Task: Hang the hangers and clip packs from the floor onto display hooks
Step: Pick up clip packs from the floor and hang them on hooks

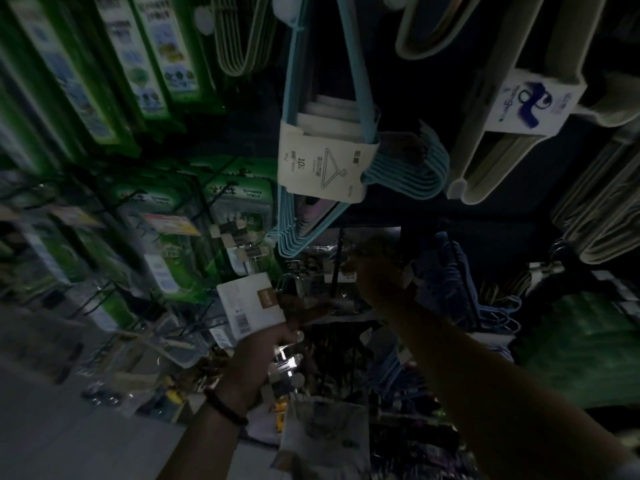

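Observation:
The scene is dark and blurred. My left hand [258, 362] grips a clip pack [251, 306] with a white card header and metal clips hanging below the fingers. My right hand [379, 275] reaches forward into the dark display, at a clear pack [329, 271] hanging there; its fingers are too dark to make out. A bundle of light blue hangers [346, 157] with a white paper sleeve hangs from a hook just above both hands.
Green-carded packs [166, 237] hang on wire hooks [104, 292] to the left. Beige hanger bundles [519, 116] hang at the upper right, blue hangers [453, 278] right of my right hand. Packaged goods [322, 434] sit low in front; pale floor [69, 427] at lower left.

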`<state>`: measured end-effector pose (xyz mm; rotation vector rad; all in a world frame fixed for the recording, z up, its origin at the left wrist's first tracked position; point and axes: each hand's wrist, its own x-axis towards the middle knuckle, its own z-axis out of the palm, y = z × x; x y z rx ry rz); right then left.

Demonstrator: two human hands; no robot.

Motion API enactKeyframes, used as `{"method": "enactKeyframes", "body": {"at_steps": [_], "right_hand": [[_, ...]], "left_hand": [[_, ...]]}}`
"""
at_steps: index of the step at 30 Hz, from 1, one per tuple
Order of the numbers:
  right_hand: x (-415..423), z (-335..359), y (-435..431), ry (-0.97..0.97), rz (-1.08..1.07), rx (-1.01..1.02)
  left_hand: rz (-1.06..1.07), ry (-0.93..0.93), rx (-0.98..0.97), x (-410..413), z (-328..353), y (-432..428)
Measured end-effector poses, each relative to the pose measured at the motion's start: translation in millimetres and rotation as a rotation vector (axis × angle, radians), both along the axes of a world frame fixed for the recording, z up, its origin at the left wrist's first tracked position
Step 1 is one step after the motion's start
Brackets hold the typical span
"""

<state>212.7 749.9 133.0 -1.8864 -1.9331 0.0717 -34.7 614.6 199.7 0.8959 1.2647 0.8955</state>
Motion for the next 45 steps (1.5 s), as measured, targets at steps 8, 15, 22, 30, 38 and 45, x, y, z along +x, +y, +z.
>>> {"method": "enactKeyframes", "body": {"at_steps": [8, 15, 22, 30, 38, 45], "right_hand": [[1.7, 78.8, -100.2, 0.837, -0.036, 0.154], [39.3, 121.7, -171.3, 1.443, 0.327, -0.698], [43.6, 112.7, -184.7, 0.774, 0.53, -0.669], [0.4, 68.7, -211.9, 0.205, 0.294, -0.362], [-4.2, 45.6, -219.5, 0.033, 0.139, -0.14], [1.8, 27.0, -236.7, -0.077, 0.061, -0.067]], "left_hand": [[-0.167, 0.37, 0.331, -5.0, -42.2, -19.2], [-0.099, 1.125, 1.167, 3.2, -29.5, -25.4], [0.032, 1.1, 0.875, 19.1, -25.4, -47.2], [-0.01, 1.26, 1.099, 13.9, -37.7, -47.0], [-0.578, 0.629, 0.704, -32.0, -14.4, -29.8], [-0.327, 0.384, 0.461, -8.1, -5.2, 15.7]]}}
